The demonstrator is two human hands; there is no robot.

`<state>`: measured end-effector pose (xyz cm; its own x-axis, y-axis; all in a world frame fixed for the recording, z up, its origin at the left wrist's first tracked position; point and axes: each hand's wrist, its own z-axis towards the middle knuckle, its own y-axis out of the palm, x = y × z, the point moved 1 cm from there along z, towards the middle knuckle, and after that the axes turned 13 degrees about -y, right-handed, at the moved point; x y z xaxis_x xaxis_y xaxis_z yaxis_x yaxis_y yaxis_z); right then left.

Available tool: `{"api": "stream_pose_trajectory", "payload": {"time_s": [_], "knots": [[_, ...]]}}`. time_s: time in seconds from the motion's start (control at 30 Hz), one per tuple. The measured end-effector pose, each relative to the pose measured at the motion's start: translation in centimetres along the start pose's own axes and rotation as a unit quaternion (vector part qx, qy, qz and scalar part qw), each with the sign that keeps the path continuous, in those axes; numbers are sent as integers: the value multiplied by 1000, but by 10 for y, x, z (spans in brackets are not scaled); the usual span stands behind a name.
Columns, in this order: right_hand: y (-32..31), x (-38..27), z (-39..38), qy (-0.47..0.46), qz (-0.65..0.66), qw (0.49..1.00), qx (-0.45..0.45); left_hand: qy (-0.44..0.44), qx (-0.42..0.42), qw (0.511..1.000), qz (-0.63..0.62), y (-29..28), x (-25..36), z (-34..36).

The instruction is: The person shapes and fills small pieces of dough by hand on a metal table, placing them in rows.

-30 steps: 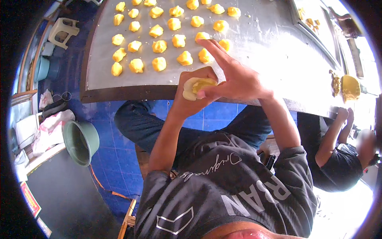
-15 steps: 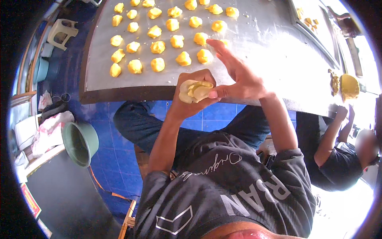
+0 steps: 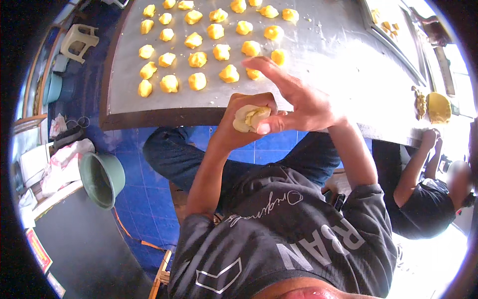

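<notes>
My left hand is curled around a piece of pale dough with yellow filling showing in its top. It is held just off the table's near edge. My right hand presses its thumb on the dough's right side, while its other fingers stretch out over the table. Several rough yellow lumps lie in loose rows on the metal table beyond my hands. The right fingers partly cover one of the nearest lumps. My left palm hides the underside of the dough.
A co-worker sits at the right, hands near a big yellow mass on the table. A framed tray with yellow pieces lies far right. Left are a green tub and a pale plastic stool on the blue floor.
My left hand has shifted slightly right with the dough and tilted it. The right fingers have swung left over the near lumps, uncovering one and partly covering another; the thumb remains on the dough.
</notes>
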<state>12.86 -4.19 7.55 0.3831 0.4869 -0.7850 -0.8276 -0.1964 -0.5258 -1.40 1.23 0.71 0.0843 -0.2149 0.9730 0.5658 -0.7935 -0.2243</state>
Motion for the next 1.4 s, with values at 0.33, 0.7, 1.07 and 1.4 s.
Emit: {"api": "stream_pose_trajectory", "payload": {"time_s": [0.33,0.7,1.07,1.4], "knots": [[12,-10,0,-100,-185,976,-49,27,73,992,-99,2,5,-5],[23,-18,-34,-84,-307,946,-56,-39,-6,998,-40,-1,2,2],[36,-1,-54,-40,-381,923,-16,-23,46,999,9,4,5,2],[35,-8,-50,37,-140,962,230,0,107,994,-20,18,2,-4]]}}
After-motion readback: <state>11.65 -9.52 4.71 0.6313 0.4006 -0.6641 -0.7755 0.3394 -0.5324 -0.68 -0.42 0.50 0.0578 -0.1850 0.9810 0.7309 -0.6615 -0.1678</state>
